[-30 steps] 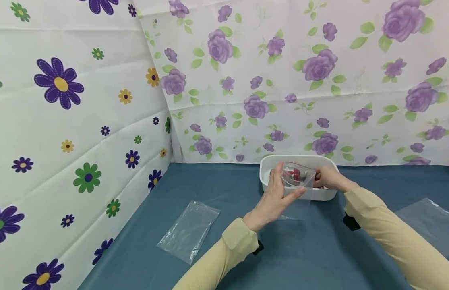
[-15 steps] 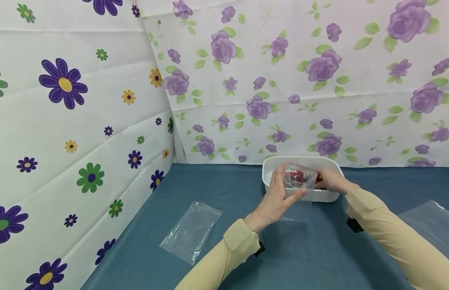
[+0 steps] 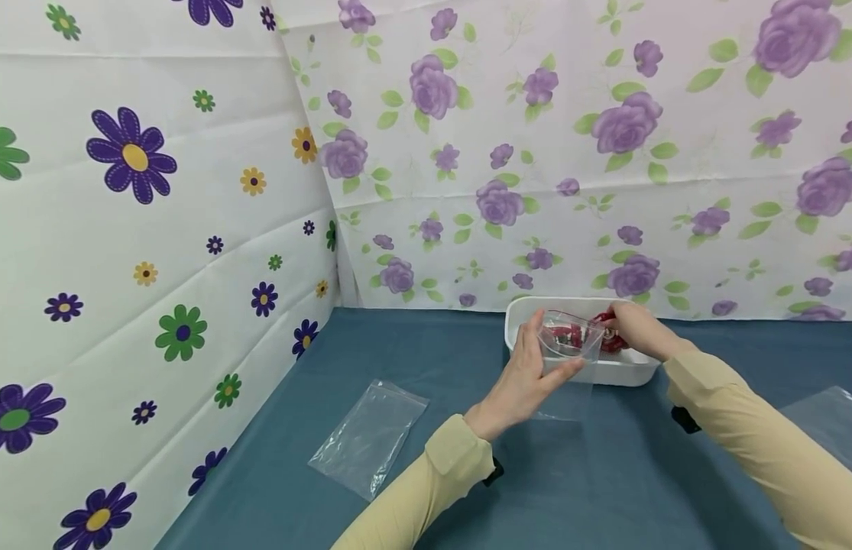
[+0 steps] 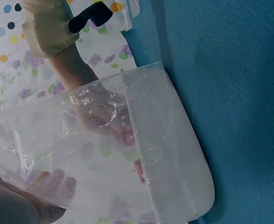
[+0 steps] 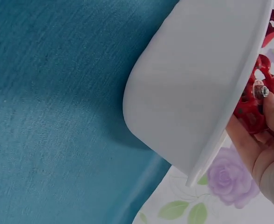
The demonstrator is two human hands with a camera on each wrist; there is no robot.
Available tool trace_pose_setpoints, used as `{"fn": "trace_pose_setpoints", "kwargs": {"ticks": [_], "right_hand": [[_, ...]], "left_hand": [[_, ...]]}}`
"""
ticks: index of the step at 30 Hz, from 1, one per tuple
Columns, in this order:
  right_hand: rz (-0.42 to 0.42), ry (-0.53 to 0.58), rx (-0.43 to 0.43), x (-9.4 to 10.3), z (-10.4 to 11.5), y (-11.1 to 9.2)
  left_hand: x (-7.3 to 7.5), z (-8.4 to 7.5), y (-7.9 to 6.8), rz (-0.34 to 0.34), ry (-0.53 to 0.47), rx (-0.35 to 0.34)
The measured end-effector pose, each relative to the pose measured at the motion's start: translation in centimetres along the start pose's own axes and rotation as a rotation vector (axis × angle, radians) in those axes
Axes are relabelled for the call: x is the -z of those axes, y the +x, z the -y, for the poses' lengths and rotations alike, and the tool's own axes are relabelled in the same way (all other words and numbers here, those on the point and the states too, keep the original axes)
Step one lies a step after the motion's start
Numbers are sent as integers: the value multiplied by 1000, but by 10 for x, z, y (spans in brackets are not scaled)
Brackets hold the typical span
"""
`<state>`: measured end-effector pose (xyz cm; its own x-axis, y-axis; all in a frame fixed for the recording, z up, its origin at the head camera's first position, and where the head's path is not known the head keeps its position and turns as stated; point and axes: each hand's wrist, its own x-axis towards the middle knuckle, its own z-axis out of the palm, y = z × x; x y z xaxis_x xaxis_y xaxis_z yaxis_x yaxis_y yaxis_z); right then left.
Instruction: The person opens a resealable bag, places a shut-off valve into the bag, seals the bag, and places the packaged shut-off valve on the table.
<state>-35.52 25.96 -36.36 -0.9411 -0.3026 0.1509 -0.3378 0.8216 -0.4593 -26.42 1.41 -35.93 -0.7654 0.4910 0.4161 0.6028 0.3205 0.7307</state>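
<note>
The right hand (image 3: 635, 330), fingers pinching a red piece (image 5: 252, 119), now stands higher at the white tub (image 3: 625, 374). The piece is thus in hand; the left hand (image 3: 511, 388) grips the clear bag (image 4: 85, 135).

Blue tabletop (image 3: 591, 489) under a white tub (image 3: 628, 374), one clear bag (image 3: 370, 439) at left, a second bag (image 3: 831, 428) at right.

over my remote feed i counted two hands (image 3: 515, 386) (image 3: 642, 332) | two sleeves (image 3: 415, 489) (image 3: 749, 435) | three clear bags (image 3: 570, 393) (image 3: 369, 439) (image 3: 834, 424) | one white bin (image 3: 621, 374) | at least two red pieces (image 5: 251, 116) (image 5: 271, 30), full number hidden | two black wrist devices (image 3: 493, 472) (image 3: 685, 419) | one blue table cover (image 3: 274, 458) | two flowered hangings (image 3: 192, 183) (image 3: 536, 160) in the head view | one dotted sheet (image 4: 2, 35) in the left wrist view
</note>
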Motion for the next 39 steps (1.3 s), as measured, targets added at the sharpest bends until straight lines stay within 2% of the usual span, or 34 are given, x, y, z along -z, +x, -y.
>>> {"fn": "trace_pose_setpoints", "kwargs": {"ticks": [9,13,17,20,24,27,34,39], "right_hand": [[-70,76,-50,7,-6,-7],[-111,116,-46,16,1,-8],[-162,99,-40,31,12,-10],[-166,126,-43,45,21,-12],[-123,252,-68,62,35,-14],[-90,307,-75,75,46,-16],[-59,266,-37,100,72,-23],[-89,262,-8,116,89,-30]], "left_hand": [[-1,-2,0,1,16,30],[-2,-1,-2,4,15,39],[-2,1,-2,6,13,35],[-2,2,-1,4,14,29],[-2,3,0,-3,21,21],[-2,4,0,1,24,27],[-4,3,3,3,10,23],[-6,3,5,-7,0,13]]}}
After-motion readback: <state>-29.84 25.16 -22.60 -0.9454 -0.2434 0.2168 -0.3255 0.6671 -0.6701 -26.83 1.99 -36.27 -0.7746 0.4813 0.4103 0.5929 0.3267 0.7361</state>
